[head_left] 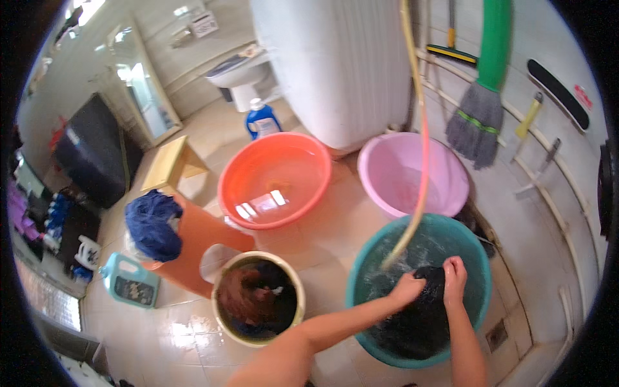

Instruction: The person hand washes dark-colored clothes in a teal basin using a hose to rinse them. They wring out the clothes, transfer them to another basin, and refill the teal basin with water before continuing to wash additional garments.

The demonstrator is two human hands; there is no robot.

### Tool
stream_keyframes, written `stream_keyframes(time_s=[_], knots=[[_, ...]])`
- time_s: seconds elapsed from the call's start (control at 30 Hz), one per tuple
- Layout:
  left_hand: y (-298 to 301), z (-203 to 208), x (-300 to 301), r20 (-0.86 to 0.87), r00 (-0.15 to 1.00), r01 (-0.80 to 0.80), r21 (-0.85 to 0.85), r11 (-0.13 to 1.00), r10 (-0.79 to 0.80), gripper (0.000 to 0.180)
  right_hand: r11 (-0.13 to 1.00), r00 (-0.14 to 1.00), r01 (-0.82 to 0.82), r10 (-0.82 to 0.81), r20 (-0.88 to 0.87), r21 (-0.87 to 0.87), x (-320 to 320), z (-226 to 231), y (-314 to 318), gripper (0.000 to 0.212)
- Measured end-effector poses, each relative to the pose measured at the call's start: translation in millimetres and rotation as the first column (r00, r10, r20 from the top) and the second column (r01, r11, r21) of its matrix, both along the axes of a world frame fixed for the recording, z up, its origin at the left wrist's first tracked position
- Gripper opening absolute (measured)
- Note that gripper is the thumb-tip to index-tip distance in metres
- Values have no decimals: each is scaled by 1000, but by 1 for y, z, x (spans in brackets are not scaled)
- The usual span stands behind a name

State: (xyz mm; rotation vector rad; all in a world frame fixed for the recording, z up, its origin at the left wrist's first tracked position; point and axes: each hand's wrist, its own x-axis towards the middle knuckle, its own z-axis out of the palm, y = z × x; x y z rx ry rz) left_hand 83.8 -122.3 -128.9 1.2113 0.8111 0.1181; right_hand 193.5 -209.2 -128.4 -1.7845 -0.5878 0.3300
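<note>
Here, left hand (407, 289) and right hand (454, 276) clamp soaked black cloth (419, 326). Yellow flexible hose (425, 145) overhangs round teal plastic basin (353, 297), presumably feeding it.

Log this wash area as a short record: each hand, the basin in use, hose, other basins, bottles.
Left hand: closed on dark cloth
Right hand: at the cloth's right edge, fingers curled; grip unclear
Basin in use: teal basin, holding water and the cloth
Hose: lower end over the teal basin
Other basins: orange basin, with water; pink basin, contents unclear
Bottles: blue bottle; teal jug
</note>
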Motion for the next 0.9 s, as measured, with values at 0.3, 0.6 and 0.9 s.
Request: stream_keyframes(time_s=[0.3,0.6,0.9], knots=[[54,49,-39,233,952,-269,341,901,196,26,964,930,245,-203,-307,104,61,-2,-76,32],[69,23,-58,219,968,-38,605,795,-120,48,950,903,312,-302,305,17,84,31,-95,27],[5,-7,-28,-435,765,633,645,428,-475,84,522,906,-118,404,123,-845,4,-29,-37,66]])
